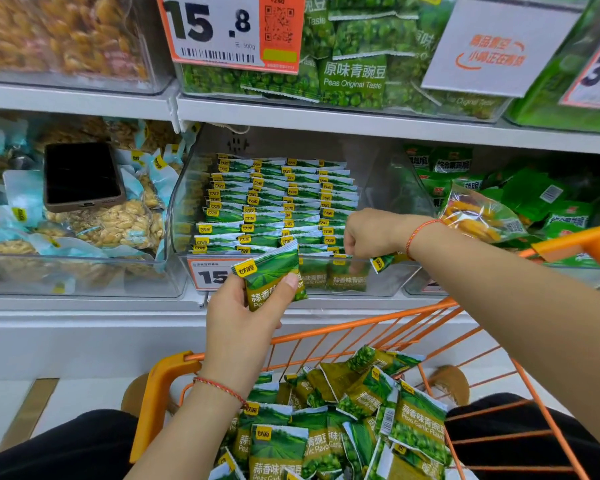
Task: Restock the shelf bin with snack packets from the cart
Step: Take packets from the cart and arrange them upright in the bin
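A clear shelf bin (388, 188) holds several neat rows of green garlic-pea packets (274, 206). My left hand (243, 317) holds one green packet (271, 275) upright just in front of the bin's front wall. My right hand (368, 233) reaches over the bin's front right edge with fingers curled round another green packet (383, 262), which pokes out below the wrist. Below, the orange cart (343, 332) holds a loose heap of the same packets (354, 420).
A phone (82, 176) lies on nut packets in the left bin. Bins of other green snacks stand to the right (520, 202) and on the shelf above (357, 74). A price tag (208, 275) hangs on the bin front. The cart handle (582, 242) sits near my right forearm.
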